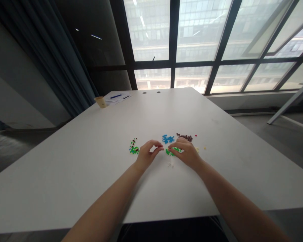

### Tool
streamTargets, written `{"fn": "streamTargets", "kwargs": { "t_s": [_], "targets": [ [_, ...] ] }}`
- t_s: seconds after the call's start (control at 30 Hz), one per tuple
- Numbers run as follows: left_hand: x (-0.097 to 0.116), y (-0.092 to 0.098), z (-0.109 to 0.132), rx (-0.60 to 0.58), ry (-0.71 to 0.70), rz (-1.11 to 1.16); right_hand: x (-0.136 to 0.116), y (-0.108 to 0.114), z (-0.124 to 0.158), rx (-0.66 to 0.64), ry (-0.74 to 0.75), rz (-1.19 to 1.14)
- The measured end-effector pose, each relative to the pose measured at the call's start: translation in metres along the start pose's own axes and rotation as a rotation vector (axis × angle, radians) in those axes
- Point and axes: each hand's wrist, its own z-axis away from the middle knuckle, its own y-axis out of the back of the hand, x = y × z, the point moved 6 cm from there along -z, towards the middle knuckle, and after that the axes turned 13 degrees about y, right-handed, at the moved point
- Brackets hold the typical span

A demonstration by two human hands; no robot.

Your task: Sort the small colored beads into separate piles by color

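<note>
My left hand [146, 153] hovers low over the white table, thumb and index fingertips pinched together; anything between them is too small to make out. Facing it, my right hand [188, 153] also pinches, its fingertips at the left end of a pile of small green pieces [170, 152]. Part of that pile lies behind the right fingers. Small blue pieces [168, 138] are heaped just beyond the hands, and dark brown pieces [188, 138] lie behind the right hand. Left of my left hand is a mixed-colour cluster [134, 150]. A few white pieces [171, 165] lie nearer me.
Pale yellow bits [197, 149] sit right of my right hand, with a red piece [196, 135] farther back. A paper cup [100, 102] stands at the table's far left edge, beside paper sheets [120, 98] and a blue pen [115, 96].
</note>
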Motion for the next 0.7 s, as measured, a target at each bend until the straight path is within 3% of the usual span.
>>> {"fn": "streamTargets", "kwargs": {
  "t_s": [0.2,0.3,0.43,0.5,0.7],
  "targets": [
    [-0.003,-0.001,-0.002,-0.02,0.002,-0.011,0.019,0.006,0.003,-0.108,-0.112,0.03],
    [-0.005,-0.001,-0.003,-0.034,0.007,-0.014,0.05,0.027,0.019,-0.202,-0.33,0.066],
    [-0.009,-0.001,-0.005,-0.041,0.017,-0.028,0.095,0.056,0.056,-0.498,-0.679,0.234],
    [-0.01,-0.001,-0.005,-0.045,0.019,-0.031,0.107,0.065,0.07,-0.576,-0.797,0.286],
    [-0.013,-0.003,-0.005,-0.083,0.047,-0.002,0.117,0.066,0.079,-0.597,-0.896,0.297]
  ]
}}
